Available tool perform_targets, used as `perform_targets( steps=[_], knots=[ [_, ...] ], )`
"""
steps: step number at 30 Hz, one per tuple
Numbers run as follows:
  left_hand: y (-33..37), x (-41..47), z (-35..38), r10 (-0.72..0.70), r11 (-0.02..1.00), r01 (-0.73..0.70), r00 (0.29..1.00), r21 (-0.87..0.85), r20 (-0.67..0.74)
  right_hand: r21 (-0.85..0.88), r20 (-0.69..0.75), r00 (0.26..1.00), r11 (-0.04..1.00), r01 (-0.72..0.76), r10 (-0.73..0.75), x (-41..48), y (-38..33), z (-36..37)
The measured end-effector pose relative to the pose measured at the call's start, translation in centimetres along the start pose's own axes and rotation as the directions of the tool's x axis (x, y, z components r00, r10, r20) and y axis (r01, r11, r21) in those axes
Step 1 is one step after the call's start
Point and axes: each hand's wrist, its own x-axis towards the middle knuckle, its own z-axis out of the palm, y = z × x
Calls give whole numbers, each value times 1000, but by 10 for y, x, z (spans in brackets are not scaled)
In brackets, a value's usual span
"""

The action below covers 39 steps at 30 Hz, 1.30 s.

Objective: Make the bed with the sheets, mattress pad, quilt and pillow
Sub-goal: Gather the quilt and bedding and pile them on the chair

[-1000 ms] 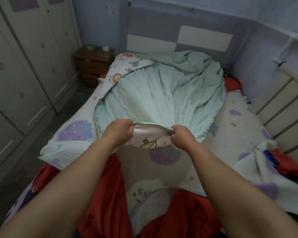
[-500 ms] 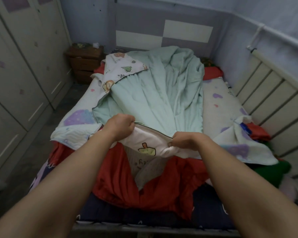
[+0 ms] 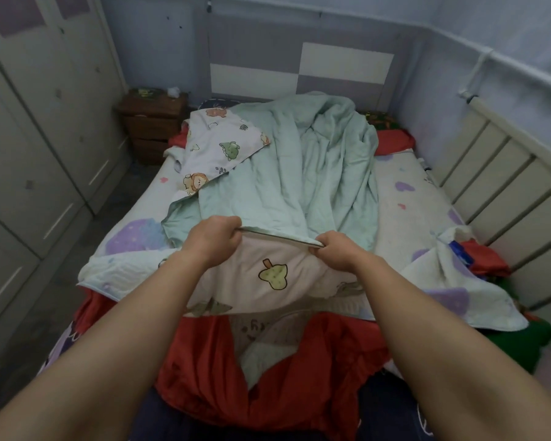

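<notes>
- While my left hand [image 3: 215, 240] and my right hand [image 3: 337, 249] each clench the near edge of the quilt [image 3: 299, 173], the hem runs taut between them, lifted off the bed [image 3: 395, 418], and the quilt's white cartoon-print underside faces me.
- My fingers [image 3: 233, 235] are curled tight round the fabric on both sides. The fingertips are tucked under the hem, so I cannot see them.
- The quilt's pale green side lies bunched down the middle of the bed towards the headboard [image 3: 299, 65]. One far corner, on the left, is folded over and shows the print again.
- Under it lies the mattress pad [image 3: 407, 211], white with purple shapes. The lifted quilt hides its near middle, and its right corner is rumpled beside the rail [image 3: 497, 192].
- A red sheet [image 3: 299, 377] lies crumpled at the foot between my forearms, which cover its sides.
- At the head, a dark patterned shape [image 3: 215, 103] peeks out behind the quilt. I cannot tell whether it is the pillow.
- More red cloth [image 3: 392, 140] shows at the head, mostly covered.
- A green thing [image 3: 519, 342] at the right foot is half hidden by the pad.
- The nightstand [image 3: 153, 119] stands left of the head, and the small things on it are too blurred to name. The wardrobe [image 3: 45, 122] is cut off at the left edge.
</notes>
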Motion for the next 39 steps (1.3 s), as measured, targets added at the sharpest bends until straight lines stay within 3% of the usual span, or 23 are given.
perform_targets(
  steps=[10, 16, 21, 26, 30, 36, 39],
  knots=[
    [-28, 159, 93, -130, 991, 131, 990, -17, 61, 90, -85, 996, 996, 9, -2, 175, 70, -6],
    [-49, 221, 148, -207, 973, 216, 973, -87, 104, 180, 7, 1000, 983, -26, 25, 264, 103, 2],
    [-76, 264, 196, -249, 963, 261, 958, -72, 143, 211, 1, 998, 976, -60, 61, 333, 123, 17],
    [-102, 304, 249, -275, 956, 288, 944, -51, 182, 103, -65, 995, 992, -68, 75, 398, 150, 39],
    [-126, 334, 288, -280, 957, 290, 943, -27, 182, -20, -201, 977, 997, -80, 75, 451, 171, 53],
    [-158, 380, 334, -372, 926, 377, 913, 4, 168, -277, -343, 921, 917, -288, 186, 519, 188, 70],
    [-167, 399, 354, -455, 890, 450, 862, 77, 224, -249, -367, 876, 874, -417, 313, 544, 198, 74]
  ],
)
